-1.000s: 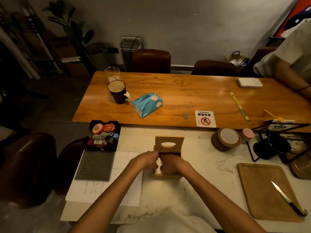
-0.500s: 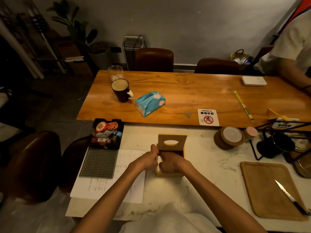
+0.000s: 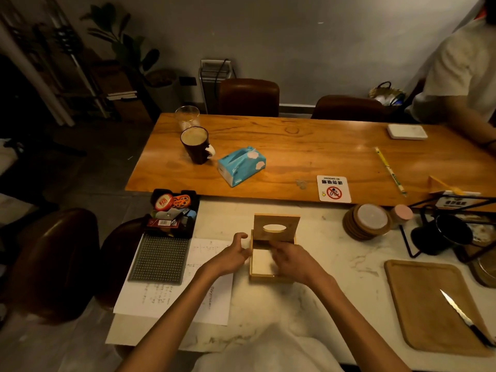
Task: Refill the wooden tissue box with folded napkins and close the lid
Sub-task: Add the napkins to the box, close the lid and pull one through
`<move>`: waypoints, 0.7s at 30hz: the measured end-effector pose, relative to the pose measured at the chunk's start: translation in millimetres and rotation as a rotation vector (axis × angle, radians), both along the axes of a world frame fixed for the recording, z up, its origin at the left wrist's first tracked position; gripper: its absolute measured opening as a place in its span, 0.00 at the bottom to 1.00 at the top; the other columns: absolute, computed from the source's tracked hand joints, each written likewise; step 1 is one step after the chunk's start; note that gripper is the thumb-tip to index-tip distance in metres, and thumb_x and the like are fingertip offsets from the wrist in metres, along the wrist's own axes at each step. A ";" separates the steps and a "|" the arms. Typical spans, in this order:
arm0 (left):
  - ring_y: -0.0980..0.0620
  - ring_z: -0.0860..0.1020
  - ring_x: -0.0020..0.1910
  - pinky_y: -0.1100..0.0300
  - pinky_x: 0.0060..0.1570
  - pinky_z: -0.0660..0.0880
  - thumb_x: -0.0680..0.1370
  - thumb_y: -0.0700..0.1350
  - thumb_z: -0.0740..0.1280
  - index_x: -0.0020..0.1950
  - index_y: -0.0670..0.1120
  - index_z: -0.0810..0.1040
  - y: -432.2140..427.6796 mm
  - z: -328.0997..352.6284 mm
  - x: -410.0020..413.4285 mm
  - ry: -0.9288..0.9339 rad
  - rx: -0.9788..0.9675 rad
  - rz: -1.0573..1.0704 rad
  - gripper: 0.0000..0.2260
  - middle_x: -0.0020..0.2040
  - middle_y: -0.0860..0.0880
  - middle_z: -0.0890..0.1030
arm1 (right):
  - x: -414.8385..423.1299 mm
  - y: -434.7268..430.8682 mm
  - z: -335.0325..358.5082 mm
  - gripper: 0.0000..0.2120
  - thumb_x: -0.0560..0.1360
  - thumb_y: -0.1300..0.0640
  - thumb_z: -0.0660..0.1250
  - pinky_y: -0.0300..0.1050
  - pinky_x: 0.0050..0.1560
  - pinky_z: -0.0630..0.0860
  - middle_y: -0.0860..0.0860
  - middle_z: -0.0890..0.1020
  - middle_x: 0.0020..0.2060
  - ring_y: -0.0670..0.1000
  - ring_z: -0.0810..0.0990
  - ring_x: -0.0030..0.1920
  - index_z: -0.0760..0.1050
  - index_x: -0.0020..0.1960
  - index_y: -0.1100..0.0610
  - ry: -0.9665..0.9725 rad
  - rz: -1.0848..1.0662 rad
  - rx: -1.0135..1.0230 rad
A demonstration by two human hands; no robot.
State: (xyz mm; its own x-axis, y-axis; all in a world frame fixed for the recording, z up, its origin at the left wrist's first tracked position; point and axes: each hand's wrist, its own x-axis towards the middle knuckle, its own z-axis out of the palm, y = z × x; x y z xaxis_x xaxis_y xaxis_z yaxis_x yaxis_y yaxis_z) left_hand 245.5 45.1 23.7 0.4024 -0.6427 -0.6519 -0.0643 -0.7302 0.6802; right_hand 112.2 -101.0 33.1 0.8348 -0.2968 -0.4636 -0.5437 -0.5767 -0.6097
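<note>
The wooden tissue box (image 3: 264, 277) stands on the white marble table in front of me. Its lid (image 3: 276, 226), with an oval slot, stands upright at the far side. A stack of white folded napkins (image 3: 261, 263) lies inside the box. My left hand (image 3: 233, 254) is at the box's left edge, fingers curled apart, holding nothing. My right hand (image 3: 291, 260) hovers over the box's right half, fingers spread above the napkins and covering part of them.
A wooden cutting board (image 3: 429, 304) with a knife (image 3: 467, 319) lies at the right. Coasters (image 3: 367, 221), a black kettle stand (image 3: 440, 232), a black tray of small items (image 3: 171, 213), papers (image 3: 177, 296), a blue tissue pack (image 3: 241, 165), a dark mug (image 3: 195, 145). Another person (image 3: 467, 76) sits far right.
Both hands were pressed together inside the box; now they have lifted and parted, left hand moved off to the box's left edge, and the white napkins show inside.
</note>
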 end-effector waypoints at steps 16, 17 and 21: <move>0.41 0.61 0.74 0.28 0.66 0.62 0.77 0.68 0.52 0.73 0.54 0.67 -34.3 33.7 11.0 0.505 -0.247 0.428 0.29 0.75 0.48 0.66 | -10.0 -49.6 22.3 0.34 0.76 0.29 0.46 0.68 0.68 0.64 0.56 0.68 0.73 0.65 0.66 0.72 0.66 0.74 0.46 -0.059 -0.784 0.992; 0.41 0.62 0.74 0.28 0.66 0.61 0.78 0.67 0.54 0.72 0.53 0.68 -34.1 31.7 11.5 0.521 -0.254 0.441 0.28 0.75 0.48 0.66 | -9.6 -49.1 21.9 0.34 0.76 0.29 0.46 0.68 0.68 0.64 0.56 0.68 0.73 0.65 0.66 0.72 0.67 0.74 0.46 -0.059 -0.779 0.977; 0.44 0.66 0.71 0.31 0.65 0.65 0.78 0.64 0.58 0.68 0.51 0.73 -27.3 26.6 11.7 0.598 -0.300 0.470 0.25 0.71 0.49 0.72 | -14.9 -48.2 14.4 0.32 0.77 0.30 0.47 0.66 0.66 0.67 0.55 0.70 0.72 0.64 0.68 0.71 0.71 0.71 0.46 -0.103 -0.778 0.931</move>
State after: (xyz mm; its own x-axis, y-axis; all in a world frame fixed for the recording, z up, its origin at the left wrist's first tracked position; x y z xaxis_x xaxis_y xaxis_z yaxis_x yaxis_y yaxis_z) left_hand 257.2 17.8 50.3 0.3118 -0.6749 -0.6688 0.6393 -0.3717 0.6731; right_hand 97.3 -149.3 47.5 0.6273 -0.3234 -0.7085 -0.4743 0.5629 -0.6769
